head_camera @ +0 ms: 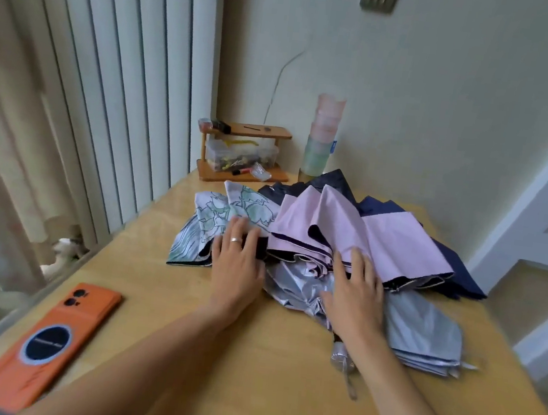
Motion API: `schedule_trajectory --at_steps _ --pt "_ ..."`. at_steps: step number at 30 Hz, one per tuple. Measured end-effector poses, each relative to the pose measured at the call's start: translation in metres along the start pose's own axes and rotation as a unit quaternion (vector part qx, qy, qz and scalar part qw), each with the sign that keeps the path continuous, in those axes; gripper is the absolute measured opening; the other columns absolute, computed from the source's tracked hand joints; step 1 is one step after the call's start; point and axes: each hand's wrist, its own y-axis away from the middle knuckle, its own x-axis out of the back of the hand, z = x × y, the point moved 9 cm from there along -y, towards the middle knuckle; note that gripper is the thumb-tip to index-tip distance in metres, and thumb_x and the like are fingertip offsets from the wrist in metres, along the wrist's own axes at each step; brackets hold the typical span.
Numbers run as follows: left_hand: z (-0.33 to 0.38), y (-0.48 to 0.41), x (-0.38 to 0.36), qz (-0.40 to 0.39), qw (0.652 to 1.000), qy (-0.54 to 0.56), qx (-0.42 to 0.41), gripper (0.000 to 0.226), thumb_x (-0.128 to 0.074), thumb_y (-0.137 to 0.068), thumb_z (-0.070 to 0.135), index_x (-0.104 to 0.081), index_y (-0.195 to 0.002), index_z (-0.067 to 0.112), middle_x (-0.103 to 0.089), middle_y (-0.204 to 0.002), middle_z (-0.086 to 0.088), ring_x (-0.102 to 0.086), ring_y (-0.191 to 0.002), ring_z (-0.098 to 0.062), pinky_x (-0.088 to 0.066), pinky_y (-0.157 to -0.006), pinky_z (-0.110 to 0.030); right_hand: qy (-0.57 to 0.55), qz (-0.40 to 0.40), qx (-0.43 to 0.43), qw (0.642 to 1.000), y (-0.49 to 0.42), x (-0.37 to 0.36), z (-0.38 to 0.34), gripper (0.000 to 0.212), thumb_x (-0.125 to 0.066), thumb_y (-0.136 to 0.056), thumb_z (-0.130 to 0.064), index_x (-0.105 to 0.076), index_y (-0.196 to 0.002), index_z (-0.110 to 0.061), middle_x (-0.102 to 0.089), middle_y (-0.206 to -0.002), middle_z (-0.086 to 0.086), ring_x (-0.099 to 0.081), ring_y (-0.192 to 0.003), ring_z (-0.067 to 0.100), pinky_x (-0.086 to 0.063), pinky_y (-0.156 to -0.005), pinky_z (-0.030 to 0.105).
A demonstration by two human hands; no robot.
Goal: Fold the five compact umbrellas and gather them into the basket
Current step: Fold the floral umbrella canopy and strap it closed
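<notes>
A heap of loose, collapsed umbrellas lies on the wooden table [245, 369]. Nearest me is a silver-grey umbrella [423, 332] with its handle pointing toward me. Over it lies a pink umbrella [382, 241], with a navy umbrella [463, 282] behind and under it. A white umbrella with a green flower print [227, 212] lies at the left. My left hand [235, 271] rests flat with straight fingers where the flowered and pink canopies meet. My right hand [355, 293] lies flat on the pink and silver fabric. No basket is in view.
An orange phone [49, 338] lies at the table's near left edge. A small wooden shelf [245, 150] with a clear box of small items stands at the back, beside a stack of pastel cups [322, 137]. White radiator ribs run along the left.
</notes>
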Motion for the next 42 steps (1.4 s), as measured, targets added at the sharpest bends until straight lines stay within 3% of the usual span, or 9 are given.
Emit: schedule_trajectory --at_steps 3,6,12,16,23,26,32,37,42 --pt "-0.04 -0.015 -0.005 -0.079 0.992 -0.092 0.044 0.066 -0.058 -0.082 0.037 -0.038 -0.145 0.033 -0.025 -0.161 -0.013 -0.008 -0.155 -0.033 -0.012 -0.119 -0.057 0.007 0.015 0.002 1.0 -0.011 -0.003 0.018 0.078 -0.085 -0.077 -0.017 -0.05 -0.147 -0.017 -0.039 -0.153 0.012 -0.039 -0.143 0.038 -0.049 -0.104 0.052" --pt "-0.047 -0.018 -0.017 -0.169 0.972 -0.163 0.026 0.061 -0.054 -0.089 0.047 -0.038 -0.146 0.033 -0.049 -0.144 -0.011 -0.047 -0.133 -0.036 -0.03 -0.108 -0.051 0.014 0.012 0.006 1.0 -0.018 -0.006 0.033 0.079 -0.085 -0.072 -0.004 -0.055 -0.144 -0.016 -0.043 -0.151 0.011 -0.043 -0.141 0.038 -0.051 -0.1 0.052" --pt "-0.028 -0.014 -0.011 -0.181 0.969 -0.167 0.005 0.033 -0.052 -0.091 0.028 -0.055 -0.123 0.021 -0.068 -0.101 -0.009 -0.067 -0.093 -0.036 -0.039 -0.071 -0.038 -0.008 -0.031 -0.024 0.999 -0.018 0.015 0.016 0.078 -0.069 -0.09 -0.022 -0.03 -0.157 -0.023 -0.02 -0.165 0.009 -0.013 -0.155 0.033 -0.021 -0.12 0.055" --pt "-0.026 -0.011 0.001 -0.183 0.98 -0.054 0.047 0.024 -0.046 -0.094 0.024 -0.046 -0.116 0.016 -0.063 -0.087 -0.011 -0.056 -0.079 -0.035 -0.038 -0.067 -0.04 -0.172 0.166 0.077 0.968 -0.003 0.075 -0.063 0.053 -0.06 -0.074 0.003 -0.061 -0.126 -0.009 -0.051 -0.141 0.015 -0.05 -0.128 0.036 -0.048 -0.099 0.049" --pt "-0.096 0.027 0.03 0.014 0.857 0.385 0.342 0.027 -0.038 -0.076 0.009 -0.058 -0.09 0.02 -0.072 -0.089 -0.006 -0.07 -0.087 -0.029 -0.057 -0.081 -0.054 -0.308 -0.08 0.052 0.947 -0.027 -0.009 -0.17 0.044 -0.049 -0.103 -0.037 -0.051 -0.138 -0.011 -0.047 -0.139 0.009 -0.045 -0.133 0.03 -0.04 -0.108 0.042" --pt "-0.108 0.037 0.035 0.031 0.867 0.361 0.342 0.031 -0.041 -0.077 0.001 -0.058 -0.091 0.024 -0.071 -0.088 -0.005 -0.069 -0.085 -0.03 -0.055 -0.075 -0.047 -0.224 -0.084 -0.001 0.971 -0.035 -0.03 -0.178 0.071 -0.056 -0.092 -0.065 -0.048 -0.136 -0.011 -0.047 -0.137 0.01 -0.042 -0.131 0.03 -0.04 -0.104 0.041" --pt "-0.126 0.032 0.055 0.09 0.907 0.244 0.331 0.031 -0.046 -0.087 -0.004 -0.061 -0.111 0.008 -0.05 -0.112 -0.007 -0.05 -0.106 -0.029 -0.032 -0.084 -0.03 -0.208 -0.073 -0.015 0.975 -0.061 -0.024 -0.18 0.026 -0.056 -0.1 -0.011 -0.051 -0.125 -0.007 -0.059 -0.126 0.017 -0.057 -0.118 0.036 -0.05 -0.088 0.043" --pt "-0.143 0.026 0.056 0.067 0.886 0.269 0.373 0.04 -0.039 -0.097 0.011 -0.054 -0.134 0.01 -0.052 -0.133 -0.013 -0.047 -0.126 -0.03 -0.036 -0.098 -0.036 -0.31 -0.083 0.031 0.947 -0.05 -0.018 -0.16 0.04 -0.062 -0.092 -0.013 -0.058 -0.13 -0.002 -0.065 -0.109 0.017 -0.06 -0.096 0.032 -0.045 -0.075 0.036" --pt "-0.141 0.014 0.064 0.027 0.875 0.281 0.393 0.032 -0.034 -0.101 0.026 -0.056 -0.117 0.009 -0.063 -0.115 -0.013 -0.057 -0.101 -0.031 -0.047 -0.09 -0.045 -0.338 -0.096 0.113 0.929 -0.027 -0.009 -0.132 0.043 -0.055 -0.095 -0.014 -0.057 -0.138 -0.011 -0.063 -0.125 0.01 -0.056 -0.104 0.023 -0.042 -0.081 0.032"
